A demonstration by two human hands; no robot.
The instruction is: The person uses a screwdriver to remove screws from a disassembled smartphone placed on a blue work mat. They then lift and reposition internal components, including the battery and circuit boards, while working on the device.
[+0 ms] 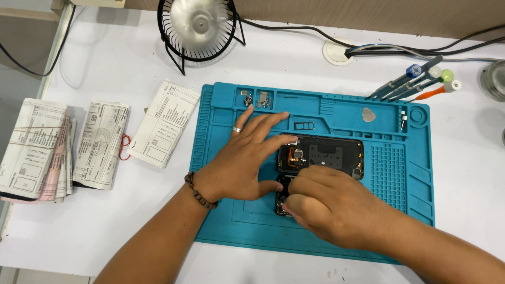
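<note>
On the white desk (463, 158), bundles of folded printed papers (100, 144) lie at the left. Next comes the blue repair mat (221, 221). The left hand (244, 163) rests flat on it, fingers (265, 122) spread wide, thumb pressing the opened smartphone (329, 153) at the mat's middle. The right hand (329, 202) covers the phone's near end, fingers pinched narrow over its inside; what they grip is hidden. Precision screwdrivers (415, 81) lie at the far right.
</note>
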